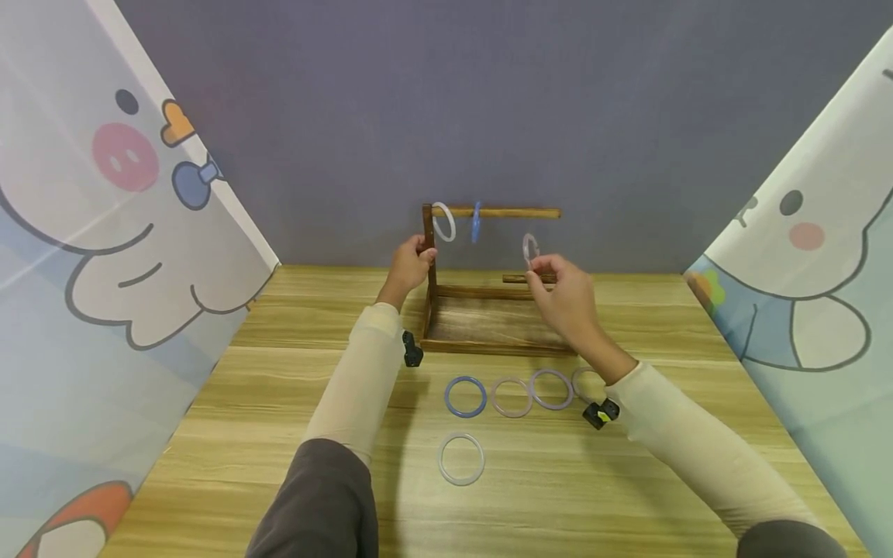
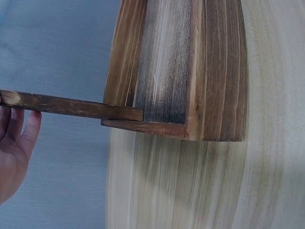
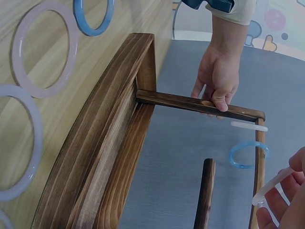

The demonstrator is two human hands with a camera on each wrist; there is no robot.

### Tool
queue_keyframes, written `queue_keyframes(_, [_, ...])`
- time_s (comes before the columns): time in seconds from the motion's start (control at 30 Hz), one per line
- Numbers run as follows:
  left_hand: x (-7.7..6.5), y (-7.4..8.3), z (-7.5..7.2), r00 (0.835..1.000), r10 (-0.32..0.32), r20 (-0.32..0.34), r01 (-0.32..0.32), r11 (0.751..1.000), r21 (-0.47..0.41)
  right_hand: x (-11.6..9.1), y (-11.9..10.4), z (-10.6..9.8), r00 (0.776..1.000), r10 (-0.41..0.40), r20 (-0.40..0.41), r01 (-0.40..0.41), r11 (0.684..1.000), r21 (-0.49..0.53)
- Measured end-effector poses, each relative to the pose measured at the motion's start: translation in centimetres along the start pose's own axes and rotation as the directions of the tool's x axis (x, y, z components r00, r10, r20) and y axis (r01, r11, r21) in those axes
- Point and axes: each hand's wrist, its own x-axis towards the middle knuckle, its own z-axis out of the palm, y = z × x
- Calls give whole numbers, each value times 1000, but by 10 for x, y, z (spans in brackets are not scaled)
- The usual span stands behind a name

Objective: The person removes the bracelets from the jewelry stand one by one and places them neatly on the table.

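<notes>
My left hand (image 1: 409, 267) grips the upright post (image 1: 430, 256) of a brown wooden display rack, thumb on its near side. From the rack's upper bar (image 1: 519, 212) hang a white bangle (image 1: 453, 225), near the post, and a blue bangle (image 1: 477, 223) farther right. My right hand (image 1: 568, 298) pinches a pale translucent bangle (image 3: 271, 187) between thumb and fingers. It holds this bangle below the upper bar, right of the blue one. A shorter lower bar (image 1: 515, 279) lies partly behind the right hand.
On the table before the rack's tray base (image 1: 495, 348) lie a blue bangle (image 1: 447, 397), a pink bangle (image 1: 512, 415), a lilac bangle (image 1: 551, 407) and a pale bangle (image 1: 575, 385) partly behind the right wrist. Nearer is a whitish bangle (image 1: 461, 483). A grey wall (image 1: 349, 155) stands behind.
</notes>
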Motion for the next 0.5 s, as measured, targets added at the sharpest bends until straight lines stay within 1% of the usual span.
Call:
queue_keyframes(0.27, [1,-1,1,1000,-2,-7,2,1000,13,-4,2,-1,999,-1,48,0,1000,8])
queue_keyframes(0.5, [1,1,0,1000,-27,7,27,999,16,-10,3,-4,996,-17,86,22,998,-59])
